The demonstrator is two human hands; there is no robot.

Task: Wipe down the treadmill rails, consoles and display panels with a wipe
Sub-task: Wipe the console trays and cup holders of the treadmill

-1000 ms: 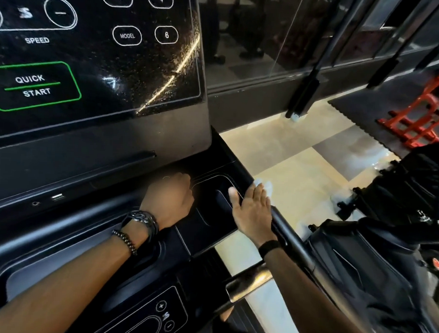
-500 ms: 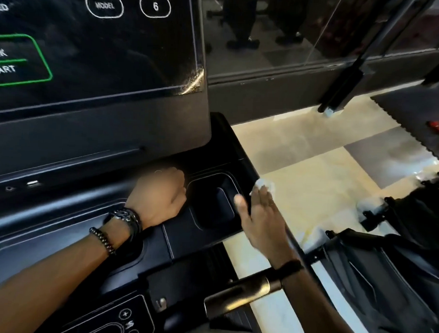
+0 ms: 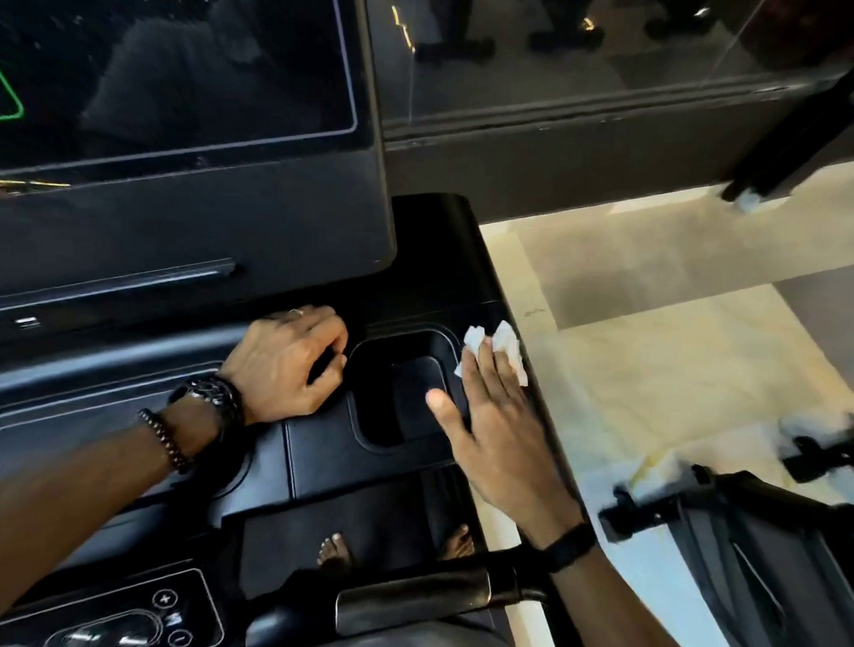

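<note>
A white crumpled wipe (image 3: 504,343) lies on the black console's (image 3: 372,447) right edge, beside a recessed cup holder (image 3: 403,385). My right hand (image 3: 498,432) presses the wipe flat with straight fingers, thumb spread over the holder's rim. My left hand (image 3: 293,362) rests on the console left of the cup holder with curled fingers, holding nothing I can see; a watch and a bead bracelet sit on that wrist. The dark display panel (image 3: 182,72) stands above, speckled and reflective.
A metal grip bar (image 3: 420,604) crosses below my right wrist. Speed buttons (image 3: 163,619) sit at the lower left. Bare feet (image 3: 335,552) show on the belt. Another black machine (image 3: 770,553) stands to the right on the tiled floor (image 3: 657,331).
My right hand has slid forward along the console's right edge with the wipe under its fingers. The view tilted down. My left hand stayed beside the cup holder.
</note>
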